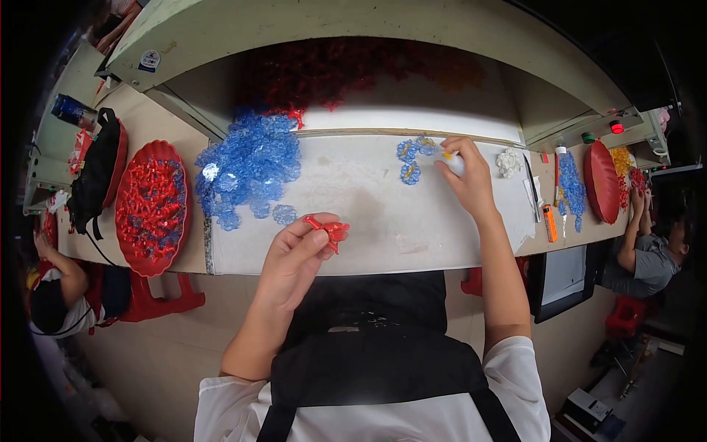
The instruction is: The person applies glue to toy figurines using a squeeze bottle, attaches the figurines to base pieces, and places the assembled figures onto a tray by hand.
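Over the front of the white worktop (353, 258), my left hand (291, 258) pinches a small red plastic piece (336, 231) with several projecting parts. Farther right, my right hand (473, 180) is closed around a small white bottle (456, 163) with a yellow bit at its end. That end is close to several translucent blue flower-shaped pieces (409, 174) with yellow on them. A large heap of similar blue pieces (254, 158) lies to the left, beyond my left hand. A loose blue piece (284, 214) rests at the heap's near edge.
A red oval tray (121, 239) holds red and blue pieces at the left. Red pieces (331, 70) lie beneath the overhead shelf (331, 20). Crumpled white material (510, 163), an orange lighter-like item (550, 223) and another red tray (602, 180) are at right. Other people sit on both sides.
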Action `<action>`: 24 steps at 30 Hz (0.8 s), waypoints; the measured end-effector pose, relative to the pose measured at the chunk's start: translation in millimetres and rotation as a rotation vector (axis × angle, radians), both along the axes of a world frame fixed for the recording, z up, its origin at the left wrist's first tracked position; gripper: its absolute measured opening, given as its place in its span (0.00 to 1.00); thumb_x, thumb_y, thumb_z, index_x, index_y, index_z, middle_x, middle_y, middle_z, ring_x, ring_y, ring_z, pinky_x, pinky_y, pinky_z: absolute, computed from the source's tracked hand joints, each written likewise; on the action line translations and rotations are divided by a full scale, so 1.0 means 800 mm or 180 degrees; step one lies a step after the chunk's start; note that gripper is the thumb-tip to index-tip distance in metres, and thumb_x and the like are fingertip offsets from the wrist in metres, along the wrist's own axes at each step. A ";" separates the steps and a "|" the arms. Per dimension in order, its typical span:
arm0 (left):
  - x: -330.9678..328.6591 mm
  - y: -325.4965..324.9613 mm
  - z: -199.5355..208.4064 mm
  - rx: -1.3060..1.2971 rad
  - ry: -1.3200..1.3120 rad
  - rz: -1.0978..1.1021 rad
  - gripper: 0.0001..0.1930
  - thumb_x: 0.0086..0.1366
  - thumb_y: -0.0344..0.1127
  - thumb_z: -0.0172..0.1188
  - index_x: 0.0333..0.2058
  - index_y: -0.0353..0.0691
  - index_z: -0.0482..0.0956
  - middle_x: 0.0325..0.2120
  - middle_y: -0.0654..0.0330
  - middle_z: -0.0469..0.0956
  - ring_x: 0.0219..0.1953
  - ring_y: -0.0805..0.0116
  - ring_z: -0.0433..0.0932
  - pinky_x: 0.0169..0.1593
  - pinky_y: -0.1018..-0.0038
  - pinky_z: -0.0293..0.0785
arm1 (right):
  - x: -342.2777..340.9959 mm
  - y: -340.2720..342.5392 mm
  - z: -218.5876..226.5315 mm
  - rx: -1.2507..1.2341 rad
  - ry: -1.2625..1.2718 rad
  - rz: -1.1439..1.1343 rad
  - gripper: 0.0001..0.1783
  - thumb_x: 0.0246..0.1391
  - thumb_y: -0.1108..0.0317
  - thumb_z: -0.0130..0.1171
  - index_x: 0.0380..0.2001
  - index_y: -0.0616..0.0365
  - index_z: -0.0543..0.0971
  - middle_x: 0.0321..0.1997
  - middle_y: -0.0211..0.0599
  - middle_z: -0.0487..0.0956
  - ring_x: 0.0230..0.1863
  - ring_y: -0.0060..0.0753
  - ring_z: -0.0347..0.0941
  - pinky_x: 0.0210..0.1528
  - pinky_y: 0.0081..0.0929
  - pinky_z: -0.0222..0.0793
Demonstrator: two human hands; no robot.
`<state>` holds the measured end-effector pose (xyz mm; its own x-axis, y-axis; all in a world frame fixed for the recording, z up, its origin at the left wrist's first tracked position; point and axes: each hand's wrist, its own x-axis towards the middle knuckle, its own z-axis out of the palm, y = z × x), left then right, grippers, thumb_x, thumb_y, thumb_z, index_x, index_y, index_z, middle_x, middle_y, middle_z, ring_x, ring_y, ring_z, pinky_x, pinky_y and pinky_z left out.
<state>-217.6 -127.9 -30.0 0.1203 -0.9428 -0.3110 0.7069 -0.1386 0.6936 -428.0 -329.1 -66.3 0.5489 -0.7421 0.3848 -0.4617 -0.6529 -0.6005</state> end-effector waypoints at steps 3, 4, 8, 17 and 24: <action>-0.001 0.004 -0.003 0.0024 -0.0030 -0.0045 0.12 0.56 0.31 0.53 0.40 0.34 0.72 0.34 0.57 0.75 0.36 0.76 0.71 0.39 0.81 0.63 | 0.018 -0.001 0.002 -0.0060 0.0571 -0.0164 0.17 0.35 0.77 0.60 0.34 0.57 0.71 0.38 0.35 0.73 0.38 0.39 0.71 0.39 0.26 0.69; -0.001 0.004 -0.003 0.0064 -0.0007 -0.0066 0.12 0.56 0.31 0.53 0.40 0.34 0.72 0.33 0.57 0.75 0.37 0.76 0.71 0.39 0.81 0.63 | 0.019 -0.002 0.000 -0.0062 0.0562 -0.0152 0.17 0.35 0.77 0.60 0.34 0.57 0.71 0.38 0.35 0.73 0.38 0.39 0.71 0.39 0.26 0.69; -0.004 0.004 -0.001 0.0150 -0.0122 -0.0074 0.12 0.56 0.31 0.53 0.39 0.33 0.72 0.33 0.57 0.75 0.36 0.75 0.71 0.39 0.81 0.63 | 0.014 -0.003 -0.005 -0.0222 0.0721 -0.0102 0.17 0.35 0.77 0.60 0.33 0.57 0.73 0.39 0.36 0.74 0.40 0.40 0.71 0.39 0.29 0.68; -0.013 -0.005 0.006 0.0136 0.0089 -0.0367 0.12 0.57 0.30 0.52 0.40 0.33 0.71 0.34 0.55 0.75 0.35 0.68 0.74 0.41 0.76 0.68 | -0.011 0.050 0.009 0.0791 -0.0630 0.0040 0.15 0.36 0.81 0.55 0.33 0.60 0.73 0.32 0.34 0.74 0.30 0.25 0.70 0.33 0.17 0.63; -0.029 -0.015 0.023 -0.0150 0.0065 -0.0606 0.11 0.57 0.29 0.52 0.39 0.33 0.71 0.38 0.53 0.73 0.36 0.69 0.73 0.42 0.75 0.69 | 0.003 0.119 0.048 0.1765 -0.1330 0.0199 0.14 0.36 0.83 0.57 0.31 0.61 0.75 0.30 0.32 0.73 0.25 0.17 0.64 0.29 0.13 0.59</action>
<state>-240.4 -140.0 -11.6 -0.0673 -0.9615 -0.2664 0.6850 -0.2387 0.6883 -425.4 -233.8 -27.8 0.4856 -0.8618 0.1465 -0.0909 -0.2164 -0.9721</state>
